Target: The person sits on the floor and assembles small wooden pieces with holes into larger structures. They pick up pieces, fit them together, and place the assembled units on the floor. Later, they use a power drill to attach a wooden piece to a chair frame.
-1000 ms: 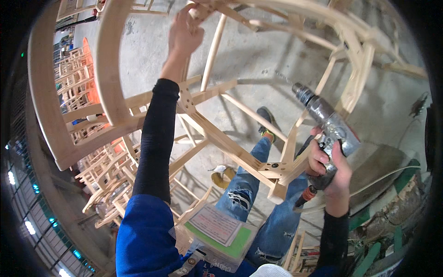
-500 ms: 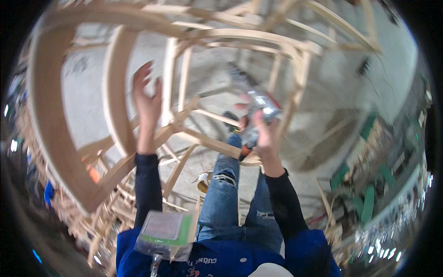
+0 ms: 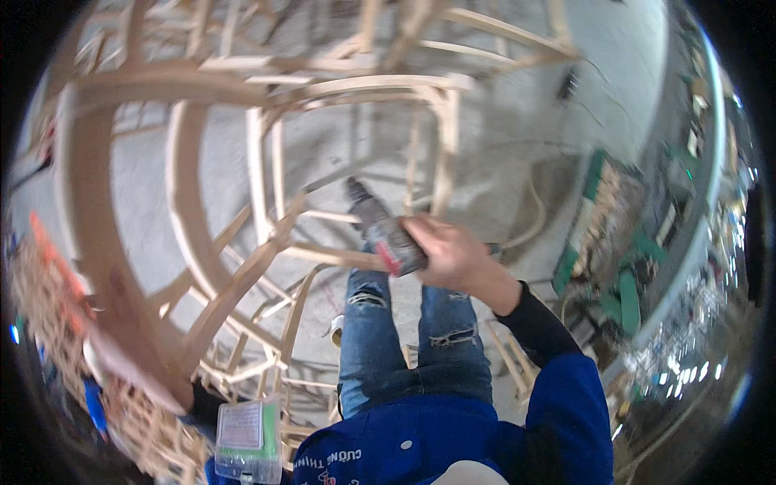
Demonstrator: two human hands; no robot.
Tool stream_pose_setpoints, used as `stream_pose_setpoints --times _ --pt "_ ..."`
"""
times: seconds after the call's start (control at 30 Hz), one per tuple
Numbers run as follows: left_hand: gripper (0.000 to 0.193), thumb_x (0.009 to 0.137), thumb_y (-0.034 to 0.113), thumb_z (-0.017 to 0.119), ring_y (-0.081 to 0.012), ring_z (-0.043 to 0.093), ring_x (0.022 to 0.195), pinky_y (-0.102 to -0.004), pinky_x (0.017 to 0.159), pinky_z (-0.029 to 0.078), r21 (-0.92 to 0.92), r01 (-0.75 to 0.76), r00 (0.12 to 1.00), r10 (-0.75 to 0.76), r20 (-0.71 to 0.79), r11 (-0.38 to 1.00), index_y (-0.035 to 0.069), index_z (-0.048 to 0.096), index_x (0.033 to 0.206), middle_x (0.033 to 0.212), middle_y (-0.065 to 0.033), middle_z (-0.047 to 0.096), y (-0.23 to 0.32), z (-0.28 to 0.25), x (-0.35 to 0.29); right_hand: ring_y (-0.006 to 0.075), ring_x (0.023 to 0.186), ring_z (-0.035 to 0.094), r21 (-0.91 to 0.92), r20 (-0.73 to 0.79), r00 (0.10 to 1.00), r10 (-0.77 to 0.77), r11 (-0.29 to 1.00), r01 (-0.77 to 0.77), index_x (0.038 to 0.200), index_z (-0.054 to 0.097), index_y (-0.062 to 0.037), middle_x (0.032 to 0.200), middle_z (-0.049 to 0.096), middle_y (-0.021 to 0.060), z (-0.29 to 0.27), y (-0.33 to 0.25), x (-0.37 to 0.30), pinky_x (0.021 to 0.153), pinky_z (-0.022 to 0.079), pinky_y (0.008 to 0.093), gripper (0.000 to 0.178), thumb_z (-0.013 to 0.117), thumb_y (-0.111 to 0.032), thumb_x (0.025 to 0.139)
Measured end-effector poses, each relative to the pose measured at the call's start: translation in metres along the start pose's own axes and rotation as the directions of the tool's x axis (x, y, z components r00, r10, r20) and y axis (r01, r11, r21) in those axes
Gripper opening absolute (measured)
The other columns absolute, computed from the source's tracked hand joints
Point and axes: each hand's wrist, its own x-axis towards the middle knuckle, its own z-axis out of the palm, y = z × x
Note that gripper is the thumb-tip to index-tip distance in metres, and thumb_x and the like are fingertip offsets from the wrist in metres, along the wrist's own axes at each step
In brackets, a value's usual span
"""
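My right hand (image 3: 453, 252) is closed round a grey and black power drill (image 3: 386, 234) with a red patch near its rear. The tool's dark tip points up and to the left, above a light wooden chair frame (image 3: 347, 257) in front of my legs. Off at the lower left is my left hand (image 3: 113, 353), smeared by motion, beside a wide curved wooden board (image 3: 93, 210). Its fingers cannot be made out. Near that hand shows an orange strip (image 3: 58, 252); whether the hand touches it is unclear.
More bare wooden frames (image 3: 485, 32) stand across the far side. Piled wooden parts (image 3: 137, 428) fill the lower left. At the right lies a green-edged tray (image 3: 594, 222) of debris, and a cable (image 3: 537, 214) curves over the concrete floor. A small tin (image 3: 336, 330) stands by my leg.
My left hand has swung from above the frame down to the lower left. The drill in my right hand has turned and shifted left in view, as has the whole scene.
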Motion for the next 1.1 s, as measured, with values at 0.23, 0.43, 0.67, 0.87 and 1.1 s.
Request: stream_pose_setpoints --times 0.23,0.43,0.67,0.87,1.1 --pt "0.063 0.086 0.062 0.055 -0.0383 0.066 0.093 -0.0461 0.079 0.05 0.063 0.242 0.902 -0.248 0.355 0.968 0.006 0.055 0.115 0.092 -0.0245 0.066 -0.013 0.032 -0.005 0.0345 0.083 0.065 -0.285 0.151 0.982 -0.116 0.946 0.155 0.118 0.047 0.0013 0.097 0.057 0.019 0.034 0.046 0.047 0.071 0.054 0.0421 0.055 0.069 -0.011 0.069" --pt "0.067 0.084 0.062 0.057 -0.0371 0.067 0.09 -0.0442 0.077 0.052 0.143 0.275 0.924 -0.303 0.232 0.951 0.008 0.056 0.124 0.094 -0.0225 0.067 0.006 0.012 -0.025 0.0371 0.086 0.063 -0.175 0.181 0.969 -0.171 0.963 0.203 0.119 0.047 0.0013 0.102 0.057 0.0212 0.055 0.065 0.078 0.074 0.052 0.0435 0.056 0.068 -0.004 0.067" --pt "0.071 0.081 0.07 0.053 -0.036 0.066 0.092 -0.0438 0.079 0.051 0.228 0.172 0.959 -0.216 0.184 0.958 0.011 0.061 0.119 0.095 -0.0218 0.067 -0.021 0.061 -0.023 0.0069 0.074 0.055 0.917 0.328 0.893 0.307 0.123 -0.379 0.122 0.053 0.0025 0.114 0.061 0.0152 0.078 0.07 0.056 0.064 0.047 0.0233 0.044 0.067 -0.025 0.09" --pt "0.08 0.074 0.081 0.051 -0.0269 0.071 0.081 -0.0383 0.07 0.055 0.355 0.075 0.993 -0.037 -0.113 0.932 0.01 0.067 0.11 0.084 -0.0123 0.07 -0.044 0.094 -0.034 0.01 0.074 0.059 0.389 0.397 0.895 0.204 -0.921 0.037 0.135 0.043 0.0037 0.123 0.057 0.0163 0.126 0.06 0.041 0.068 0.053 0.0235 0.062 0.068 -0.029 0.089" --pt "0.072 0.075 0.076 0.057 -0.0197 0.071 0.075 -0.0369 0.065 0.055 0.282 -0.023 0.963 0.096 -0.25 0.959 0.013 0.069 0.107 0.087 -0.0063 0.071 -0.049 0.105 -0.044 0.0081 0.055 0.051 0.029 0.27 0.948 0.171 -0.985 0.17 0.129 0.05 0.0023 0.093 0.065 0.0099 0.246 0.019 0.017 0.046 0.044 0.0211 0.051 0.066 -0.027 0.091"
